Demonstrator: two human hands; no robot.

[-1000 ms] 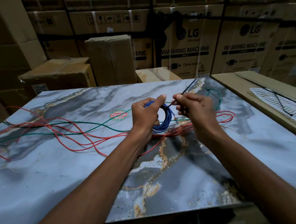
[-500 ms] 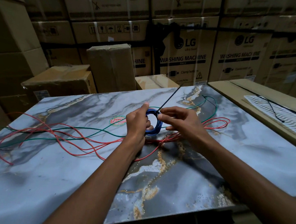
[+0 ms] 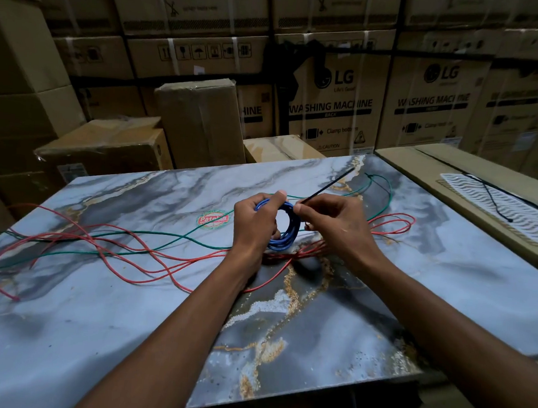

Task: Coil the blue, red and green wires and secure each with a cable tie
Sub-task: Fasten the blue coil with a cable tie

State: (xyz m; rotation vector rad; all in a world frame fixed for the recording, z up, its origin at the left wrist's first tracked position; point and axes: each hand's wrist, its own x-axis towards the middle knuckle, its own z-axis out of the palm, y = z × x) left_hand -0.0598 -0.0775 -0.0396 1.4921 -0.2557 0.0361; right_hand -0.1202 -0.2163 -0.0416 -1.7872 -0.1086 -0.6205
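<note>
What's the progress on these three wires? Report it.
Done: the blue wire is coiled. In hand: the left hand grips that coil while the right hand pinches a black cable tie at its top; not visibly fastened yet. Left: the red wire and green wire lie loose on the table, uncoiled.
</note>
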